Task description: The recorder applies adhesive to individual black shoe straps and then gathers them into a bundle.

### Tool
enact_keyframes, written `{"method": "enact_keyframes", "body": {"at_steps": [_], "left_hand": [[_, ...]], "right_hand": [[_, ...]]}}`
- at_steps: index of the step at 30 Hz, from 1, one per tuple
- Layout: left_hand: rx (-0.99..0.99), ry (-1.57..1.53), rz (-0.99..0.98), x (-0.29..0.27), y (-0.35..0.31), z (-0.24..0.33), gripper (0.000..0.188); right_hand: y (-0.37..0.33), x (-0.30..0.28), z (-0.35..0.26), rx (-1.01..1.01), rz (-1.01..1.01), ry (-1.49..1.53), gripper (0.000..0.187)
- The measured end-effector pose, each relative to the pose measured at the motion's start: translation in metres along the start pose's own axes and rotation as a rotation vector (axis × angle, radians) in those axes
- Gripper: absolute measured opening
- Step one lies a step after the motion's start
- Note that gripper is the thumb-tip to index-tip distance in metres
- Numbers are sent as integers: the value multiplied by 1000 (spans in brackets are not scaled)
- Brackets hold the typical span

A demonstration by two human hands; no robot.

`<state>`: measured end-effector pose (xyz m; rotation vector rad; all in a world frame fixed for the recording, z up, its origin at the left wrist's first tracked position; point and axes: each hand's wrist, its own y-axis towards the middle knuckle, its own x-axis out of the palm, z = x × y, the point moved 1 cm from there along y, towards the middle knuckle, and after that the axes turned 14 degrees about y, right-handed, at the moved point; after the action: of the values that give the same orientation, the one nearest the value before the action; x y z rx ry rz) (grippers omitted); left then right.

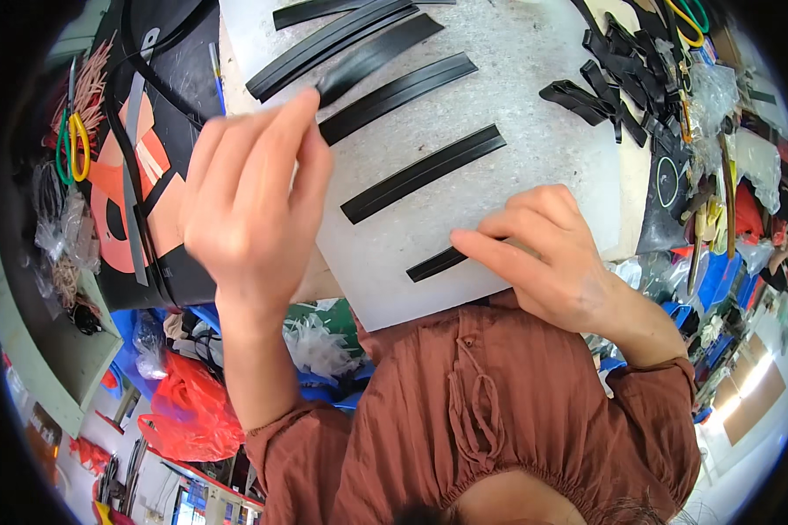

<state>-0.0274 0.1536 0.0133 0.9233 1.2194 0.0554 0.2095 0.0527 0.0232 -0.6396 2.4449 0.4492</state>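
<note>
Several flat black strips, each with a lengthwise seam, lie slanted on a pale translucent sheet point(569, 175). At the near edge, my right hand point(543, 254) is closed over a short black strip point(433, 264), whose right end is hidden beneath the fingers. My left hand point(254, 188) is raised over the sheet's left edge, its fingers curled and slightly blurred. Its fingertips meet the near end of a smooth black strip point(381, 57); what lies between them is hidden. A single black strip point(425, 172) rests between both hands, touched by neither. Another black strip point(403, 94) passes partly behind the left hand.
Dark folded straps point(617, 79) are heaped at the sheet's far right. Left are a metal ruler point(133, 166), orange cut pieces point(153, 157), a long black cord point(123, 114) and yellow-and-green-handled scissors point(77, 144). A red plastic bag point(193, 411) sits below the table's left side.
</note>
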Motion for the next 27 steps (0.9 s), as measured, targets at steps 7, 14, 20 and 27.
{"method": "enact_keyframes", "body": {"at_steps": [7, 14, 20, 27], "left_hand": [[61, -80, -133, -43, -29, 25, 25], [94, -269, -349, -49, -54, 59, 35], [-198, -241, -142, -37, -42, 22, 27], [-49, -320, -196, -17, -35, 11, 28]], "right_hand": [[14, -19, -11, -10, -95, -41, 44], [104, -48, 15, -266, 152, -253, 30], [119, -40, 45, -537, 285, -251, 32], [77, -71, 52, -62, 850, 211, 57]]}}
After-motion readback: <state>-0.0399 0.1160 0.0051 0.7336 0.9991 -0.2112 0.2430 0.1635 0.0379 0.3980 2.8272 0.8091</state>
